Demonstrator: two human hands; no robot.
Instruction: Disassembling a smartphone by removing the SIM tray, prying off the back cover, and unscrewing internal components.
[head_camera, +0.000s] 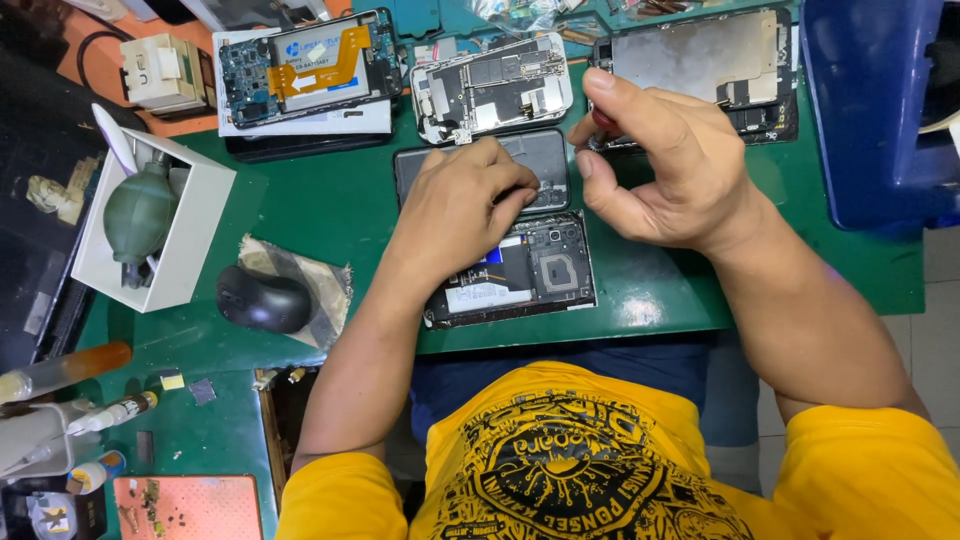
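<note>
My left hand rests with curled fingers on an opened phone lying near the front edge of the green mat, its circuit board and battery exposed. Beside the fingers lies a dark phone panel. My right hand hovers just right of it, fingers pinched on a small red-handled tool, most of which is hidden by the thumb.
Three more dismantled phones line the back of the mat. A black mouse lies on a cloth at left, beside a white box holding a green air blower. A blue bin stands at right; small bottles sit at lower left.
</note>
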